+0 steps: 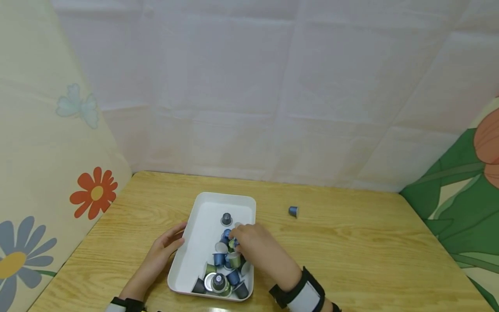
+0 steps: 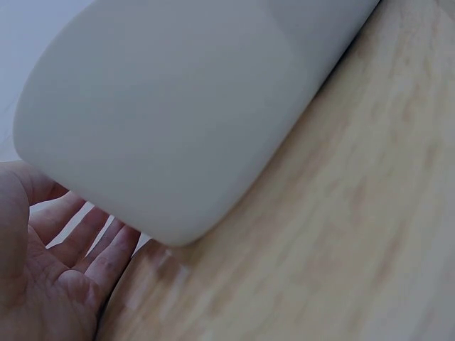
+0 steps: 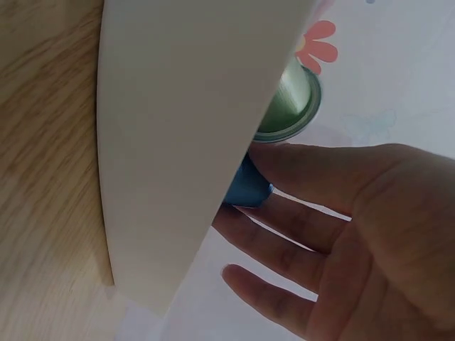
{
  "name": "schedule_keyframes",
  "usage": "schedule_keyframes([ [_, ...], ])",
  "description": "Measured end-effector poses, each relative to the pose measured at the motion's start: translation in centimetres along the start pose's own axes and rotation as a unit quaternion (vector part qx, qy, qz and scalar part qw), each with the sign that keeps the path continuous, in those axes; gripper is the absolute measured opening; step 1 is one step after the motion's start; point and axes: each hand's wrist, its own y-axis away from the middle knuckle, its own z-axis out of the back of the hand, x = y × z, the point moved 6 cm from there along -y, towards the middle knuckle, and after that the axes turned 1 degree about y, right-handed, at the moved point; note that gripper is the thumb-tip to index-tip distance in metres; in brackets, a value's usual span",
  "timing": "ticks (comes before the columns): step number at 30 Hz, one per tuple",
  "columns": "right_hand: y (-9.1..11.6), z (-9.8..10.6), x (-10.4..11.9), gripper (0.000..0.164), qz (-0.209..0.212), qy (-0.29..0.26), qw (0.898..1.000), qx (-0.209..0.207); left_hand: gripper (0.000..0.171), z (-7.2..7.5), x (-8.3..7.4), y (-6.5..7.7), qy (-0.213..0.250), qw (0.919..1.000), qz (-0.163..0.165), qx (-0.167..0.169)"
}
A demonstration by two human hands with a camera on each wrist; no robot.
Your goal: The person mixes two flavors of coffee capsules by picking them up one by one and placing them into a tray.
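Note:
A white tray [image 1: 200,242] holds several coffee capsules, mostly heaped toward its near right part. My left hand [image 1: 165,245] rests against the tray's outer left side, its fingers fairly straight in the left wrist view. Over the right rim reaches my right hand [image 1: 259,247], pinching a blue coffee capsule [image 3: 247,186] between thumb and fingers. Close by, a green capsule [image 3: 290,106] shows above the tray wall. A dark grey capsule [image 1: 226,219] stands apart in the tray's far part. The right fingertips are partly hidden by the wall in the right wrist view.
One blue capsule [image 1: 293,211] lies on its side on the wooden table [image 1: 351,242], right of the tray. A pale cloth [image 1: 249,95] hangs behind the table. Flower-printed cloths [image 1: 35,173] stand at both sides.

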Motion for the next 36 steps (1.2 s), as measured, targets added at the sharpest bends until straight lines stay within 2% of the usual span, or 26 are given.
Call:
schedule_keyframes([
  [6, 0.0, 0.2, 0.2, 0.024, 0.007, 0.007, 1.0, -0.007, 0.051, 0.1, 0.0, 0.0, 0.0, 1.0, -0.003, 0.001],
  [21, 0.6, 1.8, -1.0, 0.024, -0.016, -0.054, 0.998, -0.025, 0.05, 0.1, 0.0, 0.0, -0.001, 1.0, -0.009, -0.002],
  [25, 0.5, 2.0, -2.2, 0.026, -0.019, -0.07, 0.996, -0.058, 0.05, 0.1, 0.0, 0.0, -0.005, 1.0, -0.006, -0.004],
  [31, 0.2, 1.8, -4.4, 0.024, -0.013, -0.038, 0.99, -0.136, 0.05, 0.2, 0.1, -0.1, -0.004, 1.0, -0.006, -0.007],
  [33, 0.1, 1.6, -5.3, 0.023, -0.022, -0.037, 0.989, -0.145, 0.049, 0.2, 0.2, -0.2, -0.005, 0.9999, -0.004, -0.009],
  [36, 0.1, 1.4, -6.7, 0.021, -0.055, -0.054, 0.988, -0.136, 0.049, 0.1, 0.3, -0.2, -0.005, 0.9999, -0.001, -0.012],
])
